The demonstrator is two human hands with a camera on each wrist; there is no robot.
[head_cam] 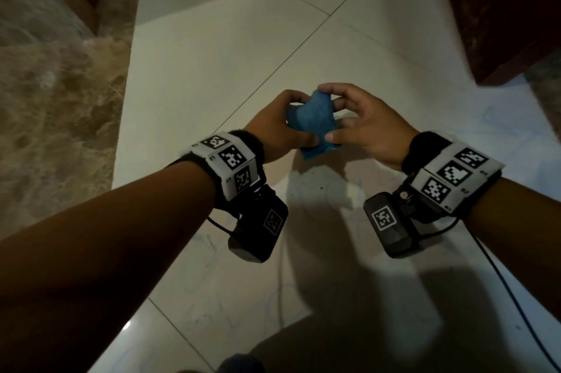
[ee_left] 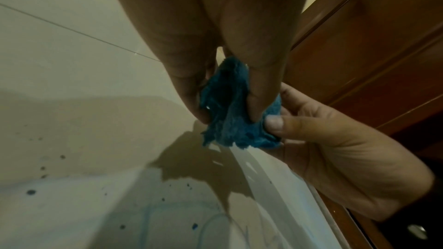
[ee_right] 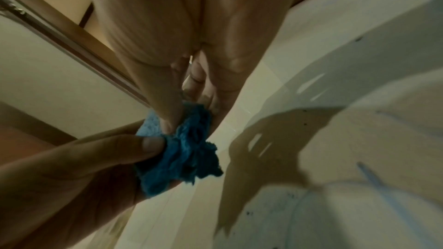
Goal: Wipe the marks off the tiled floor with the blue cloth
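Head view: a person's left hand (head_cam: 277, 126) and right hand (head_cam: 368, 125) together grip a bunched blue cloth (head_cam: 312, 123), held in the air above the tiled floor (head_cam: 212, 69). Both thumbs pinch the cloth's near side while curled fingers close over its far side; a frayed corner hangs below the grip. Faint blue scribbled marks (head_cam: 209, 254) and dark specks lie on the pale tiles beneath and nearer than the hands. Brown marbled stone (head_cam: 54, 105) runs left of the grip; dark wooden furniture (head_cam: 501, 14) stands beyond it to the right.
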